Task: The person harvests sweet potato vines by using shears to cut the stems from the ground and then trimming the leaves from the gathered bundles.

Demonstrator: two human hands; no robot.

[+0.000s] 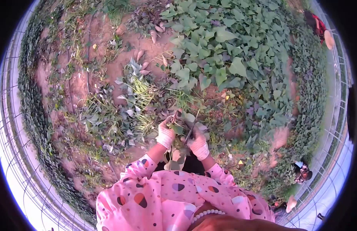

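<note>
Gripping vines (184, 126), left hand (165, 134) and right hand (198, 145) both clamped on them; some soil (109, 34) bared, big leafy patch (232, 50) left.

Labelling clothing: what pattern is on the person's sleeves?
Pink fabric sleeves with dark, orange and white dots, clearest in the head view.

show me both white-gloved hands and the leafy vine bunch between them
left white-gloved hand (165, 135), head view, back of the glove
right white-gloved hand (198, 146), head view, back of the glove
green leafy vine bunch (183, 127), head view, leaves between the hands
</note>
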